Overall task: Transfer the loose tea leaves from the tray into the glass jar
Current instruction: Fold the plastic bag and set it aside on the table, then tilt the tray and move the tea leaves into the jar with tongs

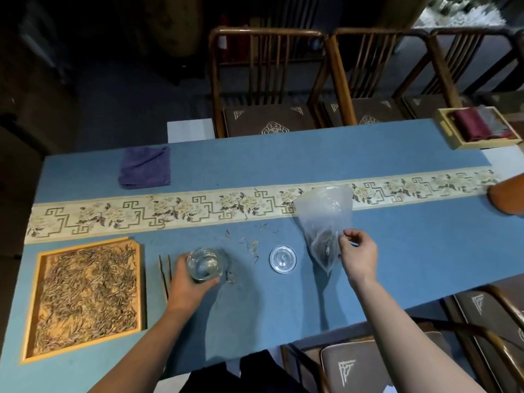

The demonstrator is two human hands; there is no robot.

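Observation:
A wooden tray at the near left of the blue table is covered with loose tea leaves. To its right my left hand grips an open, empty-looking glass jar standing on the cloth. The jar's glass lid lies flat further right. My right hand pinches a clear plastic bag that holds a few dark leaves at its bottom, just right of the lid.
Wooden tweezers lie between tray and jar. Scattered leaves litter the cloth behind the jar. A purple folded cloth sits far left, a box of red fabric far right. Chairs line the far side.

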